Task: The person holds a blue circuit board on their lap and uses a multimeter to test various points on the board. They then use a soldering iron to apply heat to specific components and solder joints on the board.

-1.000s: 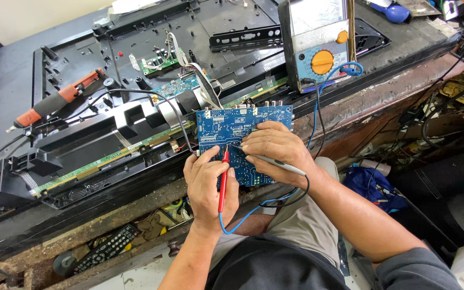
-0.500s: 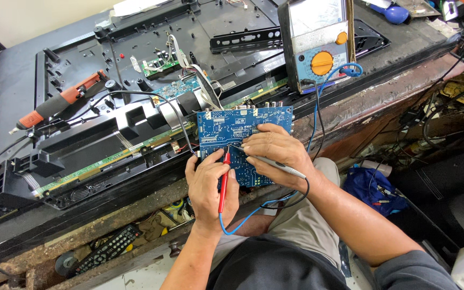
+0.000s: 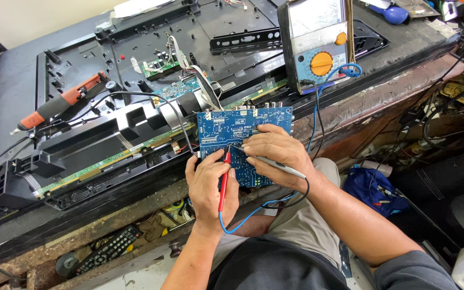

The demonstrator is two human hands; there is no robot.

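A blue circuit board (image 3: 226,129) rests at the near edge of an opened flat-screen chassis (image 3: 135,91). My left hand (image 3: 210,188) holds a red test probe (image 3: 223,180) upright, its tip touching the board. My right hand (image 3: 277,153) lies over the board's right half and grips a grey probe (image 3: 275,162) pointing left at the same area. A blue lead (image 3: 245,215) and a black lead (image 3: 296,196) loop below my wrists. An analogue multimeter (image 3: 318,40) with an orange dial stands behind the board.
A red-handled electric screwdriver (image 3: 60,102) lies on the chassis at left. A remote control (image 3: 108,249) and clutter sit on the shelf under the bench. A blue bag (image 3: 374,188) and tangled cables (image 3: 457,80) fill the right side.
Both hands and probes stay on the blue board; only slight shifts of the fingers and of the camera.
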